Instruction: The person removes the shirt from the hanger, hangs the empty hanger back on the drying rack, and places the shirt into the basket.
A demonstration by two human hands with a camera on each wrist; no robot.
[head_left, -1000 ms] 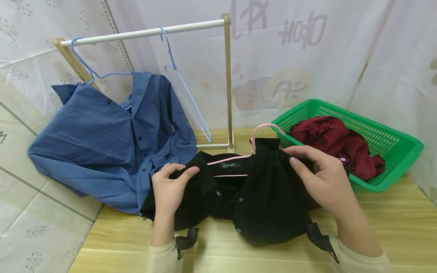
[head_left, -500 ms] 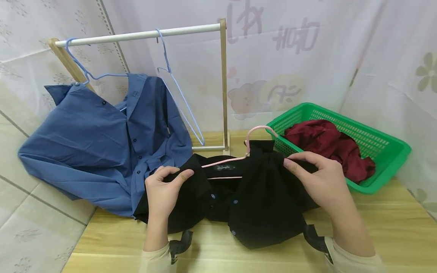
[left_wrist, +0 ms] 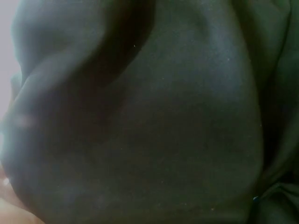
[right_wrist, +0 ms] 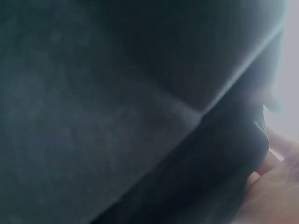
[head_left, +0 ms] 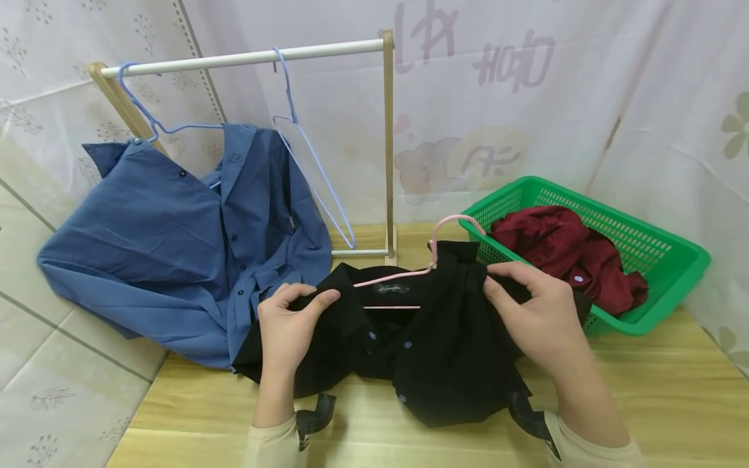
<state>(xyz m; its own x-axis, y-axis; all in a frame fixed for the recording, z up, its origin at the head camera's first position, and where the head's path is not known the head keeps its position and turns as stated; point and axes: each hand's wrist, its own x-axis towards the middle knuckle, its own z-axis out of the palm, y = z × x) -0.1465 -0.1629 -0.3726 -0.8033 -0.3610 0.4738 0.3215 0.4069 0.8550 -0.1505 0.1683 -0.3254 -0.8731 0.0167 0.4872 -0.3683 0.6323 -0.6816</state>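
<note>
A black button shirt [head_left: 456, 351] is spread on a pink hanger [head_left: 435, 244] whose hook rises above the collar. My left hand [head_left: 289, 325] pinches the shirt's shoulder on the left between thumb and fingers. On the other side, my right hand [head_left: 538, 318] pinches the opposite shoulder, close to the collar. Between the hands, the collar stands apart and shows a label and the hanger's lower bar. Dark cloth [left_wrist: 163, 130] fills most of the left wrist view. In the right wrist view, black fabric [right_wrist: 117, 140] covers nearly everything, with part of the hand at the right edge.
On the left, a blue shirt [head_left: 170, 227] hangs by a blue hanger from a small rack [head_left: 246, 60]. A bare blue hanger [head_left: 318, 159] hangs beside it. At right stands a green basket [head_left: 673, 286] with a dark red garment [head_left: 562, 240]. All rest on a wooden table [head_left: 363, 429].
The head view has shifted slightly. My right hand has moved a little inward toward the collar, while the left keeps its pinch on the shirt.
</note>
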